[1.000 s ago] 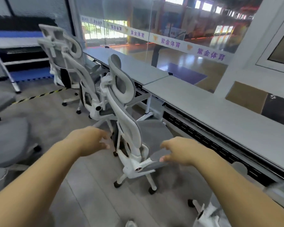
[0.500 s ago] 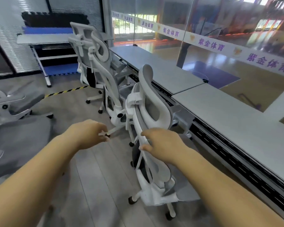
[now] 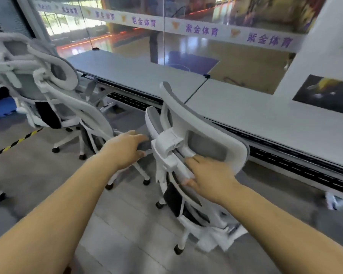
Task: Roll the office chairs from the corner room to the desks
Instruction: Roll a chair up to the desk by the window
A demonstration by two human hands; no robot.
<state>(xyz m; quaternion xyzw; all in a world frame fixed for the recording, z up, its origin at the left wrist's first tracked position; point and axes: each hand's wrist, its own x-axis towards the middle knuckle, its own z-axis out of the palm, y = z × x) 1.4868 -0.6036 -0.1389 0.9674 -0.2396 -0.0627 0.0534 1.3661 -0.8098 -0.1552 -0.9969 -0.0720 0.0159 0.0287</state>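
A white office chair (image 3: 206,144) with grey mesh and a curved headrest stands right in front of me, its back toward me, beside the long grey desk (image 3: 255,117). My right hand (image 3: 208,176) grips the backrest frame just under the headrest. My left hand (image 3: 127,150) is curled over a dark grey part on the chair's left side. The chair's white base and black casters (image 3: 178,250) rest on the grey floor. Its seat is mostly hidden behind the backrest.
Two more white mesh chairs (image 3: 67,99) (image 3: 10,62) stand in a row to the left along the desk. Glass panels with a purple-lettered strip (image 3: 202,30) rise behind the desk. Yellow-black floor tape (image 3: 12,144) runs at the left. A white pillar (image 3: 315,56) stands at the right.
I have come closer to the chair. My right hand stays on its back, now just under the headrest. My left hand has moved forward from the air onto the chair's left side.
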